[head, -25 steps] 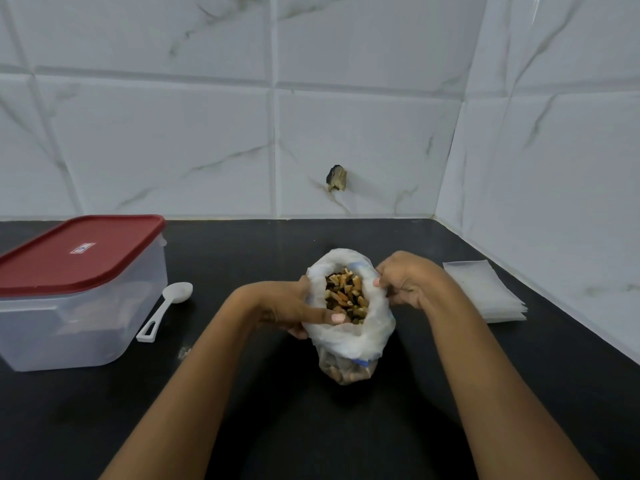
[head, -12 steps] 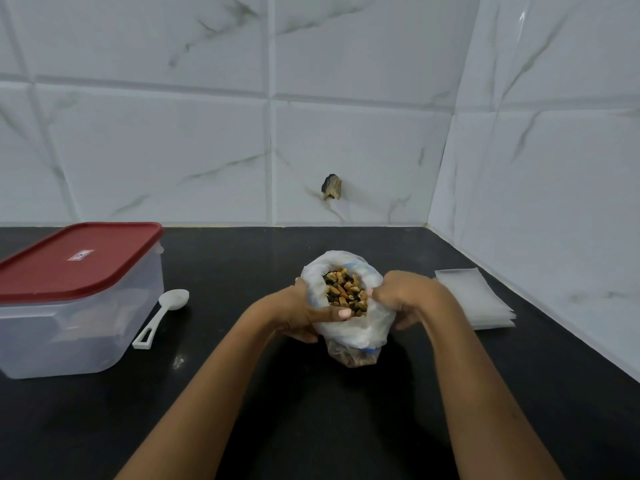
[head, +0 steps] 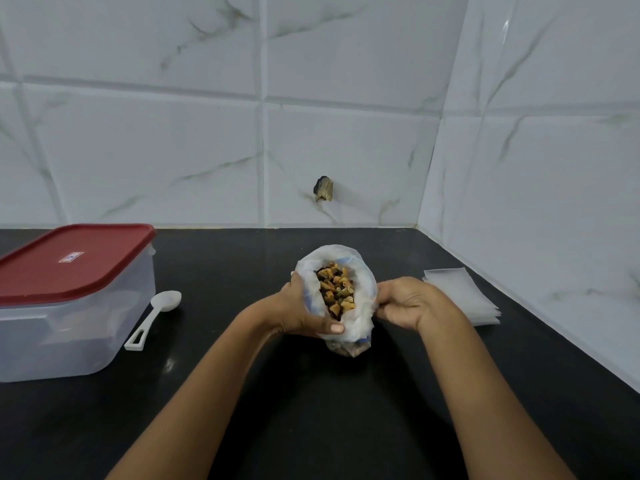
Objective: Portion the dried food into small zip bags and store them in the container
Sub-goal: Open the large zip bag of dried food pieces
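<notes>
A white plastic bag [head: 360, 323] stands open on the black counter [head: 311, 410] at the centre, with brown and yellow dried food [head: 335, 292] showing in its mouth. My left hand [head: 298, 311] grips the bag's left rim, thumb across the front. My right hand [head: 405, 304] holds the right rim with curled fingers. A stack of small clear zip bags [head: 460, 294] lies flat to the right, beside my right hand. At the left stands a clear plastic container [head: 69, 327] with its red lid [head: 69, 261] on. A white plastic spoon [head: 156, 317] lies beside the container.
White marble-look tiled walls close the counter at the back and on the right, meeting in a corner. A small dark chipped spot [head: 323, 188] marks the back wall above the bag.
Both hands have shifted along the bag's rim and pulled its mouth into a longer, narrower opening. The view has moved slightly. The container, spoon and zip bags lie as before.
</notes>
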{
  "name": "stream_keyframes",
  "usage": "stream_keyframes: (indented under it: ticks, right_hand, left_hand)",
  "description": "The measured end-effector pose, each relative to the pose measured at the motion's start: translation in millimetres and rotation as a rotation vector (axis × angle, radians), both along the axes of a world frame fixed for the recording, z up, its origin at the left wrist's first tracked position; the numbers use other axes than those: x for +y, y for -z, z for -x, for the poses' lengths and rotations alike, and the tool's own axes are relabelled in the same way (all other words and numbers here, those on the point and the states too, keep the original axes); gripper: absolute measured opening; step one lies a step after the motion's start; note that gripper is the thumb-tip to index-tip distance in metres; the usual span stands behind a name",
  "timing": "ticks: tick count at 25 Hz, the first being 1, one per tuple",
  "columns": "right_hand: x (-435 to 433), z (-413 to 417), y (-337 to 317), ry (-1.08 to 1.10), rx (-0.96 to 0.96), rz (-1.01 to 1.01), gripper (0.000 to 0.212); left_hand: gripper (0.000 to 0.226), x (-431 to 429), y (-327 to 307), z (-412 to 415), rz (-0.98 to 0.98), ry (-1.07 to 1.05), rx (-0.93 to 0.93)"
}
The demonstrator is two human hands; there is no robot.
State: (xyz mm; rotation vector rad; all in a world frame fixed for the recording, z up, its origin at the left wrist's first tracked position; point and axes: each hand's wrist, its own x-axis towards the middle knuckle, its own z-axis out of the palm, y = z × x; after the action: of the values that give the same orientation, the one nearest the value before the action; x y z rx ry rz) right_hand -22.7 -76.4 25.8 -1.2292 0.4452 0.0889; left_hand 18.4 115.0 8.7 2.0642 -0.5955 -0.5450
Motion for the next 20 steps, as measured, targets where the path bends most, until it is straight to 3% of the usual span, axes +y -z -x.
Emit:
stream_keyframes:
  ticks: [3,7,9,10,13,17,20]
  right_hand:
    - [1,-3,8,0.073,-0.017,-0.024,0.047]
    - [11,-1,16,0.072,0.055,0.823,0.032]
    - [19,-1,17,0.048,0.080,1.051,0.035]
    - [23,-1,16,0.039,0.039,1.089,0.039]
    - [36,3,17,0.015,-0.124,0.950,0.050]
    - [33,6,24,0.022,-0.115,0.915,0.046]
    - [31,13,23,0.075,-0.135,0.832,0.045]
  left_hand:
    - [0.146,-4,-1,0,0.017,-0.019,-0.027]
    - [0.120,-6,0,3,-0.362,-0.100,-0.277]
    - [0.123,-4,2,3,-0.406,-0.105,-0.355]
    - [0.123,-3,4,2,-0.388,-0.094,-0.394]
    - [0.117,-1,7,-3,-0.389,0.010,-0.470]
    - [0.122,-1,13,-8,-0.238,0.051,-0.214]
    - [0.120,-9,14,-6,-0.202,0.037,-0.190]
